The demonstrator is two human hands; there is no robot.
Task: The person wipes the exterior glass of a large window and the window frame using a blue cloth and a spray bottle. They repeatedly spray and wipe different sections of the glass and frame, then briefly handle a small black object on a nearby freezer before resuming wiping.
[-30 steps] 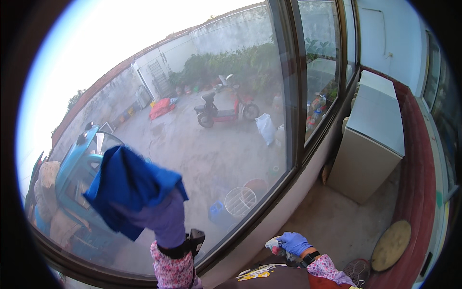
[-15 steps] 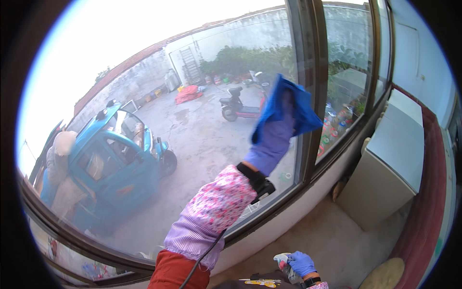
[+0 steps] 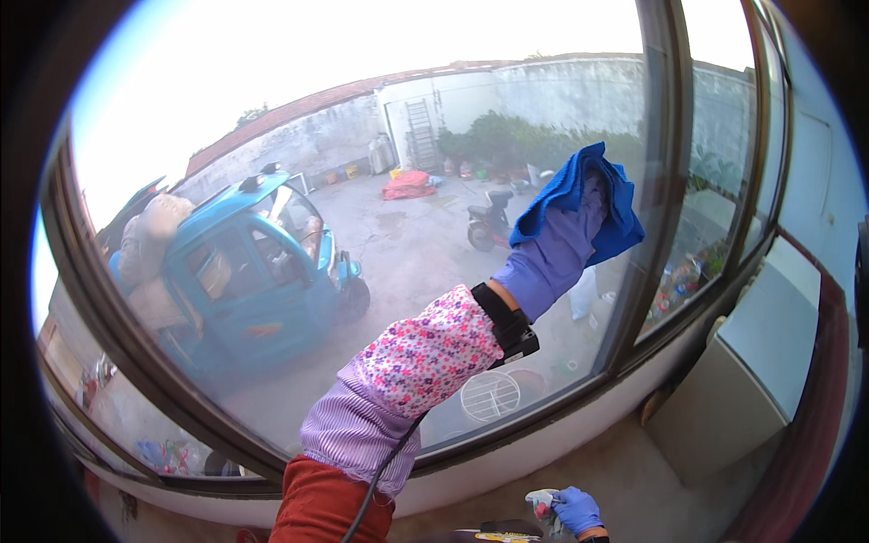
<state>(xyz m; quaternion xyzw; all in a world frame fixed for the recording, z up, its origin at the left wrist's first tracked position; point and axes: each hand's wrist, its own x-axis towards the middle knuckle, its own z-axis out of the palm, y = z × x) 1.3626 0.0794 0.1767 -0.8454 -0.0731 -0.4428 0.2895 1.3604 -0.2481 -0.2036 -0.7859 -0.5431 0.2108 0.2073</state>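
My left hand [image 3: 587, 213], in a purple-blue rubber glove, reaches up to the window pane [image 3: 453, 262] with a blue cloth [image 3: 625, 213]. The cloth drapes around the hand and hides most of the fingers. A floral sleeve cover and a black wrist strap are on that arm. Low in the view, near my body, my right hand [image 3: 577, 510] wears a similar glove. Its fingers are closed on a crumpled pale cloth [image 3: 544, 500] with a reddish patch.
A dark window frame [image 3: 656, 181] borders the pane on the right. A pale box-shaped cabinet [image 3: 724, 398] stands by the wall. Through the glass show a blue three-wheeled vehicle [image 3: 244, 281], a scooter [image 3: 489, 222] and a round white rack [image 3: 490, 396].
My left hand and the blue cloth sit farther right in the picture, while the whole view has shifted too. The right hand still holds the pale cloth, lower in view.
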